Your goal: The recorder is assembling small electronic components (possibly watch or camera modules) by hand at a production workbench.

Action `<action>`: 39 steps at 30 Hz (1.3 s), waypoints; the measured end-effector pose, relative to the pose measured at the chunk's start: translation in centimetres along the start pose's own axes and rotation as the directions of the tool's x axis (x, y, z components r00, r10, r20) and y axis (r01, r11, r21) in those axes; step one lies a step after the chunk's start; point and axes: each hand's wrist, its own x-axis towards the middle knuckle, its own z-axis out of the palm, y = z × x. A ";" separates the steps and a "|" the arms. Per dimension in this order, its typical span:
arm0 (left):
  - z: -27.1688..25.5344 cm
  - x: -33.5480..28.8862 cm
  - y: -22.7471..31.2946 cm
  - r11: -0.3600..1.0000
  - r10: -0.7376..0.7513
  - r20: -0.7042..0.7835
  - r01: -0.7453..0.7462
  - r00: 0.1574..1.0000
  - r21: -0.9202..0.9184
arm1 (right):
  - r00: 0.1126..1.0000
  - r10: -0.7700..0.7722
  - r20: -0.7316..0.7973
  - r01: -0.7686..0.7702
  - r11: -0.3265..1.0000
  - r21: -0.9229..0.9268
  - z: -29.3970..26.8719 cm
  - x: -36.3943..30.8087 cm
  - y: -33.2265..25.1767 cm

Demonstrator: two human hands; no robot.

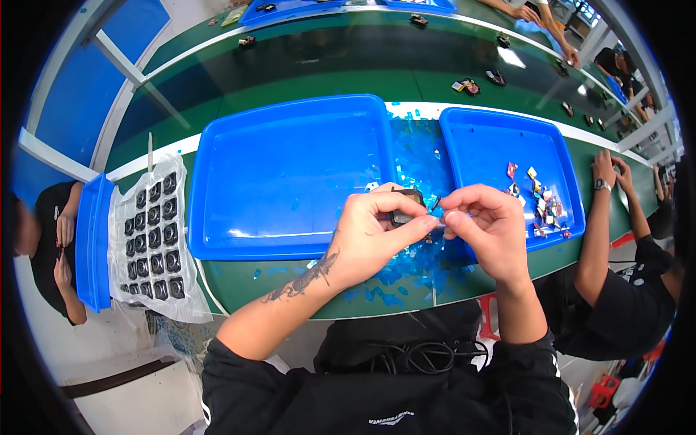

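Between the thumb and fingers of my left hand is a small black square part with a frame-like rim. My right hand meets it from the other side, thumb and index finger pinched together. A thin dark bit shows by the right fingertips; whether it belongs to the square part I cannot tell. Both hands are above the table between two blue trays, the large left tray and the smaller right tray. Small colourful pieces lie heaped in the right tray.
Blue film scraps litter the green table. On the left, a plastic-covered tray holds rows of black square parts. Beyond the trays, a dark green conveyor carries small items. Co-workers' arms are at the right, others at left and far right.
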 end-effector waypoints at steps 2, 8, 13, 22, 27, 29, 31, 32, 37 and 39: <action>0.0 0.0 0.0 1.000 0.005 -0.001 -0.005 1.000 0.001 | 0.999 0.043 0.027 -0.042 0.999 -0.031 0.1 0.1 0.0; -0.2 0.1 0.1 1.000 0.009 -0.003 -0.009 1.000 0.020 | 0.979 -0.196 -0.057 0.144 0.863 -0.485 -0.4 0.6 0.6; -0.2 0.1 0.3 0.988 -0.063 0.003 0.063 0.998 -0.142 | 0.978 -0.187 0.090 0.184 0.576 -0.796 -0.5 0.8 -0.2; -0.2 0.1 0.2 0.986 -0.089 -0.011 0.087 0.996 -0.141 | 0.977 -0.210 -0.026 0.168 0.843 -0.510 -0.1 1.1 -1.3; -0.1 0.0 0.1 0.989 -0.046 0.051 0.053 0.998 -0.139 | 0.976 -0.191 0.100 0.212 0.939 -0.271 0.5 1.0 -0.4; 0.1 0.0 0.1 0.992 -0.013 0.042 0.019 0.999 -0.128 | 0.992 -0.122 -0.031 0.122 0.993 0.002 0.7 0.6 -0.4; 0.5 0.1 0.5 0.995 0.027 -0.045 -0.032 0.999 -0.099 | 0.995 -0.089 -0.038 0.090 0.996 0.020 0.3 0.5 -0.3; 0.1 0.1 0.5 0.997 0.031 -0.006 -0.031 1.000 -0.067 | 0.990 -0.126 -0.067 0.122 0.991 -0.056 0.2 0.6 -0.3; 0.5 0.1 0.2 0.981 0.058 -0.092 -0.073 0.994 -0.179 | 0.994 0.001 -0.106 -0.018 0.987 -0.159 1.5 0.6 -1.2; 0.6 0.0 0.0 0.987 0.060 -0.072 -0.070 0.996 -0.143 | 0.993 -0.033 -0.114 0.012 0.983 -0.183 1.9 0.6 -0.8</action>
